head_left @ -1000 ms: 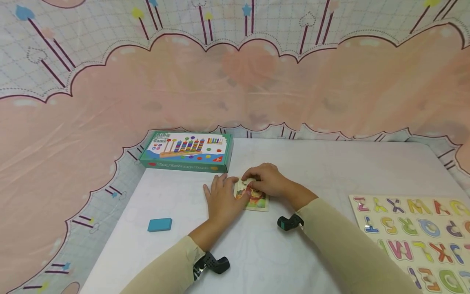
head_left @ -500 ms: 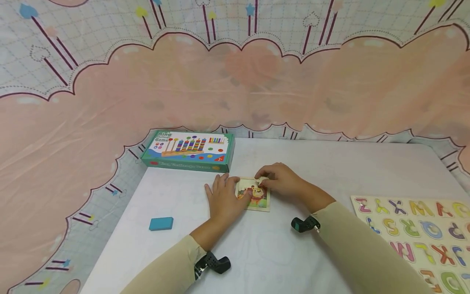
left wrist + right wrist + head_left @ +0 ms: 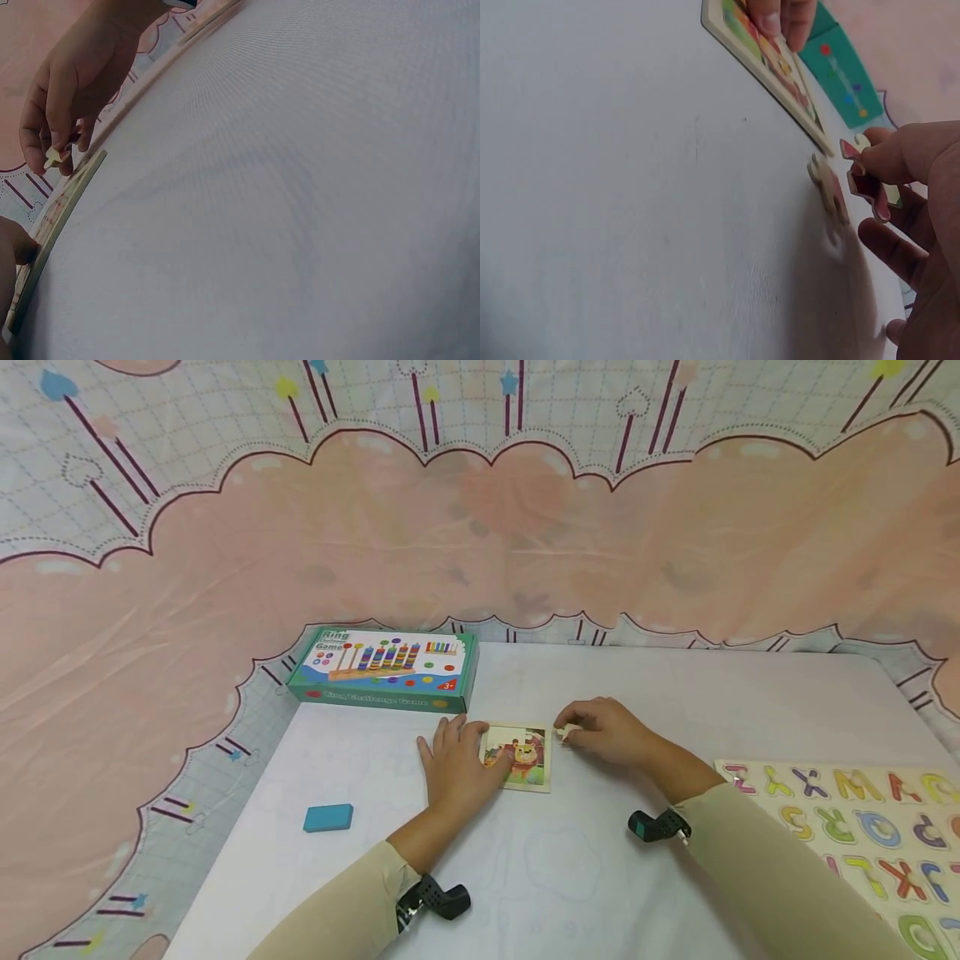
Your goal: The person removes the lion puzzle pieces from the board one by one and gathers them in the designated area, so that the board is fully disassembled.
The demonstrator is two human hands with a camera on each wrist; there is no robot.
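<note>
A small wooden jigsaw puzzle (image 3: 528, 768) with a cartoon bear picture lies flat on the table in the head view. My left hand (image 3: 456, 777) rests at its left side, fingers spread and thumb on the picture. Just right of the tray my right hand (image 3: 611, 732) pinches a puzzle piece (image 3: 870, 184) between thumb and fingers. In the right wrist view this piece shows red and cream, above the table. Close by it, a second puzzle piece (image 3: 829, 187) appears low near the tray's corner. The left wrist view shows the held piece (image 3: 54, 157) from the side.
A green Ring Challenge Game box (image 3: 382, 670) stands behind the left hand. Toward the front left lies a blue block (image 3: 327, 817). At the right, a letter puzzle board (image 3: 817, 818) is partly covered by the right sleeve. A patterned cloth (image 3: 525, 543) hangs behind the white table.
My right hand has moved right, off the puzzle tray, taking a piece from its upper part. More of the bear picture shows. The left hand stays on the tray.
</note>
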